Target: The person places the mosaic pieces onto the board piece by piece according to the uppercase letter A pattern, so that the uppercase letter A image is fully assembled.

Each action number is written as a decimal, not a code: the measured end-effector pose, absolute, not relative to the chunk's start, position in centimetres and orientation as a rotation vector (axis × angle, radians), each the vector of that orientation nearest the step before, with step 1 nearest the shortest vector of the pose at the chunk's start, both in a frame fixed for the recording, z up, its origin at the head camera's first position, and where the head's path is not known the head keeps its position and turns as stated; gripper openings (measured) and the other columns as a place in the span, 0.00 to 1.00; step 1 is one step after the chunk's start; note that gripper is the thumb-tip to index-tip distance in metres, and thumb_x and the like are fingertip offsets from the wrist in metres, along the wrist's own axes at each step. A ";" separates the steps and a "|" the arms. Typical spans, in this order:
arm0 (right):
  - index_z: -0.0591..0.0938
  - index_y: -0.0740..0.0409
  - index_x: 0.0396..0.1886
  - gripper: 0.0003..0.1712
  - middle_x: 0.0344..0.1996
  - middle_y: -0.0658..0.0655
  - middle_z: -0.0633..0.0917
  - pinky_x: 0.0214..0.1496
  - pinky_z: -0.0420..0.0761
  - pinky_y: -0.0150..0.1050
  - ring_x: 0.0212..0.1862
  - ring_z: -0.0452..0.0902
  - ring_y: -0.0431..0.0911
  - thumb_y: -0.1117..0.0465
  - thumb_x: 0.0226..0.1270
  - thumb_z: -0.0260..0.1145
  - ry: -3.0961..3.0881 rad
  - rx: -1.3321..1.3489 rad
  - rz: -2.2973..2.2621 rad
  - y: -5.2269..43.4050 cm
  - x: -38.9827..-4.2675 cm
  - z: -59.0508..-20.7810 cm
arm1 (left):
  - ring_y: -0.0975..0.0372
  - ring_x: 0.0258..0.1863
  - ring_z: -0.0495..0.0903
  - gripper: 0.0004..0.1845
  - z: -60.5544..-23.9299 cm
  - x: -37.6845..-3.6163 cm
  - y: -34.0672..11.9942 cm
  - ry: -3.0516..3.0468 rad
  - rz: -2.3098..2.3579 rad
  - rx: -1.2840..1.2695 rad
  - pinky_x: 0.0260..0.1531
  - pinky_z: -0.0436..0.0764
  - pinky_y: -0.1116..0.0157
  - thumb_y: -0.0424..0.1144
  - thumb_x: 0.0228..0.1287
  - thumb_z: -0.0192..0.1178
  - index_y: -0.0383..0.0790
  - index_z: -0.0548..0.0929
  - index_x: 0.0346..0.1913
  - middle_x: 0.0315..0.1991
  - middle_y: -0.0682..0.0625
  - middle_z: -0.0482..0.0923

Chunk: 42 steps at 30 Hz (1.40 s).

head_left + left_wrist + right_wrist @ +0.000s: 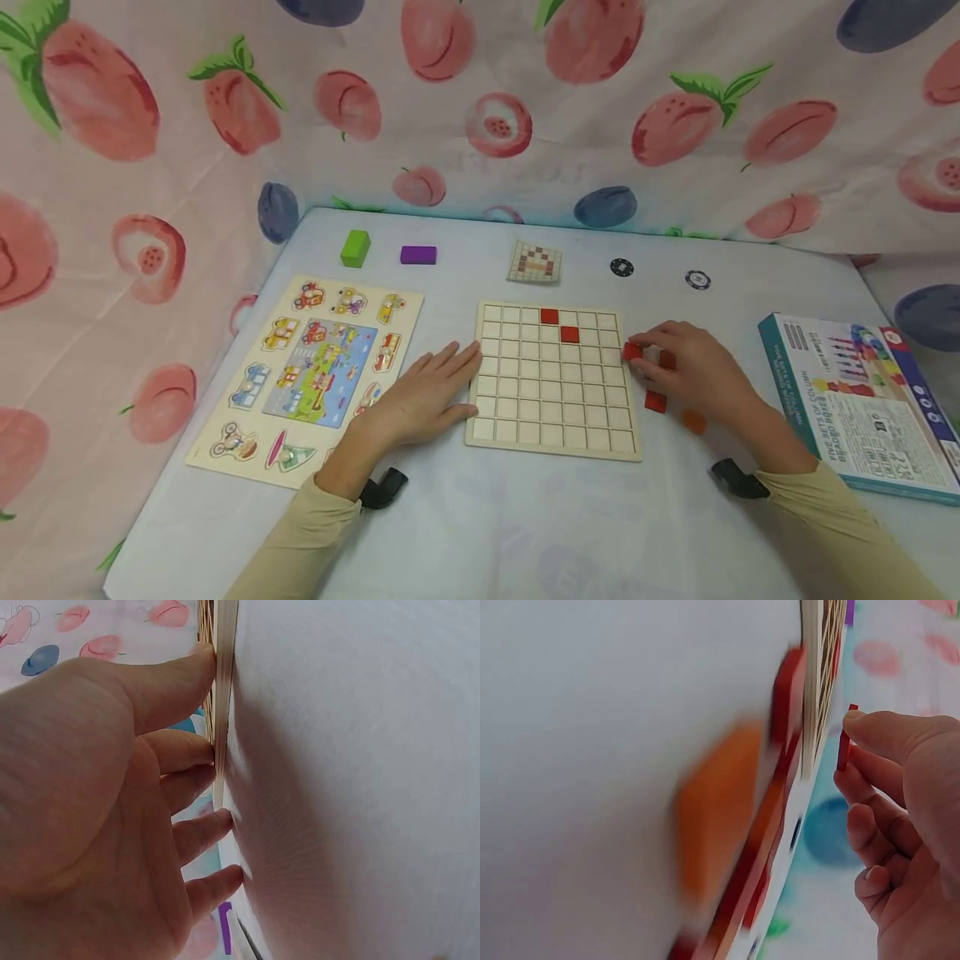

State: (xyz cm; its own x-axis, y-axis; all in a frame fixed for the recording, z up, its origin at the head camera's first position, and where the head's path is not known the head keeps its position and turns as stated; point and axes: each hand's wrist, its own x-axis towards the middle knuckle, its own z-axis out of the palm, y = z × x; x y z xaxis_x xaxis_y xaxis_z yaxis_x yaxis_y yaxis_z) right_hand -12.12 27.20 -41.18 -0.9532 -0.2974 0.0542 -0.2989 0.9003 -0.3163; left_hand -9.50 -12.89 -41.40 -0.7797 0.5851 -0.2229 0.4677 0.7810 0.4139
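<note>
- The right hand (693, 367) pinches a red tile (632, 351) between thumb and fingertips, just off the right edge of the grid board (553, 417); the right wrist view shows the thin tile (844, 739) held edge-on near the board's rim.
- The left hand (420, 400) lies flat on the table (525, 525), fingers straight, their tips against the board's left edge; the left wrist view shows the fingertips (206, 656) touching that edge, holding nothing.
- Two red tiles sit in the board's cells: one (549, 316) in the top row, another (569, 334) one row down and one cell to the right.
- Loose tiles lie on the table by the right hand: a red one (656, 401) and an orange one (693, 421).
- A pattern card (535, 262) lies beyond the board, and a peg puzzle (315, 371) to its left.
- A green block (356, 247) and a purple block (417, 254) sit at the far edge; a box (862, 404) lies at the right.
</note>
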 end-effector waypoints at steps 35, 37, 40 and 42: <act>0.86 0.54 0.63 0.21 0.59 0.66 0.83 0.55 0.86 0.63 0.55 0.79 0.63 0.55 0.75 0.71 -3.111 0.215 0.453 30.0 -12.7 -41.7 | 0.47 0.89 0.46 0.42 -41.4 -9.6 -12.8 2.637 0.471 0.794 0.87 0.52 0.42 0.53 0.81 0.58 0.41 0.54 0.87 0.89 0.48 0.47; 0.86 0.54 0.63 0.21 0.59 0.68 0.82 0.56 0.85 0.65 0.56 0.78 0.65 0.54 0.75 0.71 -3.124 0.169 0.435 31.0 -12.8 -42.0 | 0.47 0.89 0.46 0.42 -41.3 -9.6 -12.8 2.636 0.478 0.792 0.87 0.52 0.42 0.52 0.81 0.58 0.41 0.54 0.87 0.89 0.48 0.47; 0.87 0.55 0.61 0.19 0.59 0.70 0.81 0.56 0.84 0.66 0.57 0.76 0.66 0.55 0.74 0.72 -3.146 0.129 0.432 32.1 -13.1 -42.5 | 0.47 0.89 0.46 0.42 -41.3 -9.5 -12.8 2.634 0.494 0.792 0.87 0.52 0.41 0.52 0.81 0.58 0.40 0.54 0.87 0.89 0.48 0.47; 0.87 0.54 0.60 0.19 0.59 0.70 0.81 0.56 0.83 0.67 0.58 0.74 0.67 0.56 0.73 0.72 -3.162 0.123 0.427 32.7 -13.2 -42.8 | 0.47 0.89 0.45 0.42 -41.3 -9.5 -12.8 2.632 0.504 0.790 0.87 0.52 0.41 0.52 0.81 0.59 0.40 0.54 0.86 0.89 0.48 0.47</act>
